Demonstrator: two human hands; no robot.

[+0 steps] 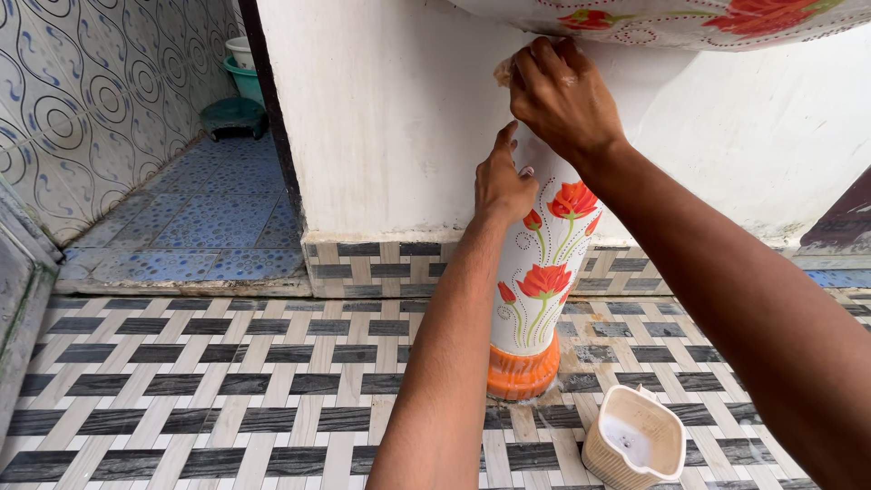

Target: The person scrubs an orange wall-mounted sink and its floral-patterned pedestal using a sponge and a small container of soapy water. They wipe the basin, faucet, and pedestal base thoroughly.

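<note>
A white pedestal [535, 281] painted with red flowers, with an orange base, stands on the tiled floor under a matching flowered basin [689, 23] at the top edge. My left hand [502, 186] rests flat against the pedestal's upper left side, fingers pointing up. My right hand [562, 95] is closed around a small pale cloth or sponge [502, 71] and presses it at the joint between pedestal and basin. Both forearms reach in from the lower right.
A cream ribbed jug [635, 440] holding whitish liquid sits on the floor to the right of the pedestal base. A white wall [390, 118] stands behind. At left, a doorway opens onto a blue-tiled room with a teal bucket [245, 77] and a teal stool [233, 116].
</note>
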